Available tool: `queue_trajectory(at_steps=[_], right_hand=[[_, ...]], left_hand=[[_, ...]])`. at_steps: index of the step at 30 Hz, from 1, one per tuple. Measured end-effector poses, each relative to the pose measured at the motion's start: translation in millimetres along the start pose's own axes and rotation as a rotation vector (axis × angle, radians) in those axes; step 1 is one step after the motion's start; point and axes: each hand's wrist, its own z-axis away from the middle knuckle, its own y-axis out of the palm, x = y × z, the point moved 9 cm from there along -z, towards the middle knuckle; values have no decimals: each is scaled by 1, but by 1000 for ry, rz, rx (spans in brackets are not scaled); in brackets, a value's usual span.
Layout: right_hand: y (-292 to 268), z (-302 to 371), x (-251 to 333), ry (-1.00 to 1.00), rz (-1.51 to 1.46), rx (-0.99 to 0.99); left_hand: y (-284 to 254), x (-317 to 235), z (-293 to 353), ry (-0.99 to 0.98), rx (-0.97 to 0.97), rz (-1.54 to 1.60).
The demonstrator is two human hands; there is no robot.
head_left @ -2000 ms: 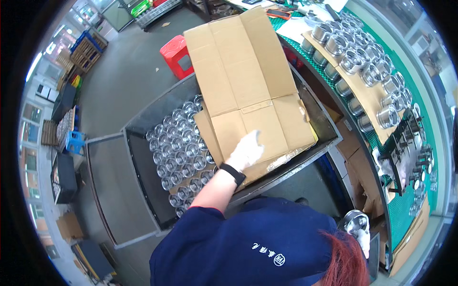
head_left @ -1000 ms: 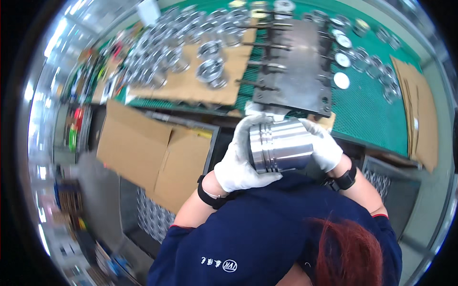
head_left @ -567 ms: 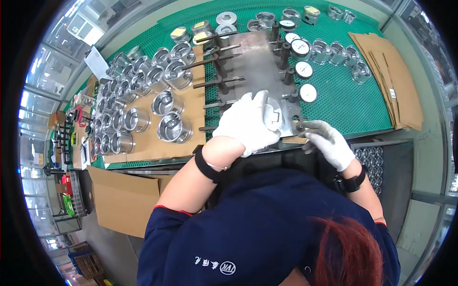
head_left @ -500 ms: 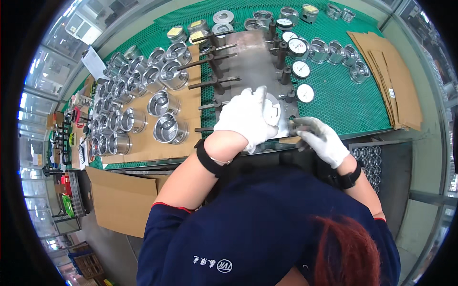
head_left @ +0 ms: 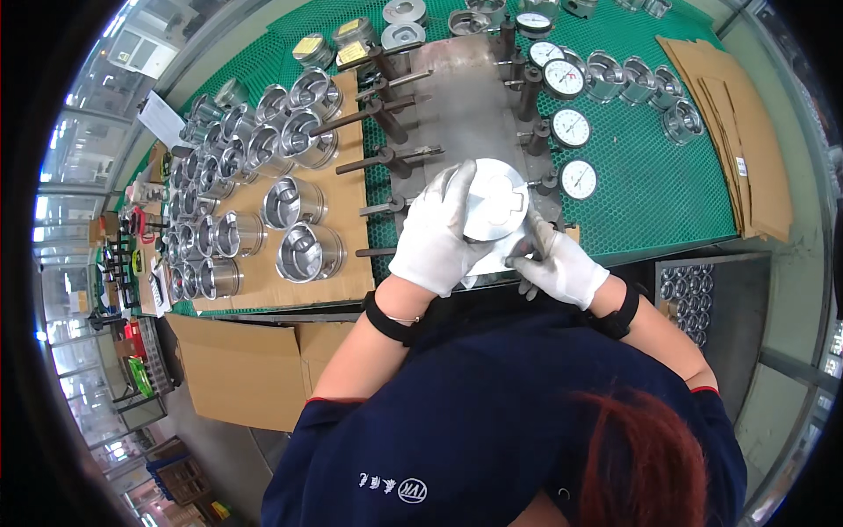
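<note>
A silver piston with a round, flat crown stands at the near end of a grey metal plate. My left hand, in a white glove, grips the piston's left side. My right hand, gloved with dark-stained fingertips, is closed beside the piston's near right edge. Whatever lies between its fingers is hidden. Dial gauges on dark posts line the plate's right side. Rods in dark holders line its left side.
Many open pistons stand on a cardboard sheet to the left. More pistons stand on the green mat at the right, next to cardboard pieces. Below the bench, a tray holds small round metal parts.
My right hand has moved left to the piston and its fingers have closed. The piston's crown shows more fully, as my left hand now grips its side. The view has shifted slightly.
</note>
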Motion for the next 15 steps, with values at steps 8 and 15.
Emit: queue_trajectory(at_steps=[8, 15], right_hand=[[-4, 0, 12, 74, -169, -58], [-11, -10, -1, 0, 10, -104]], left_hand=[[4, 9, -18, -11, 36, 163], [2, 9, -21, 66, -21, 147]])
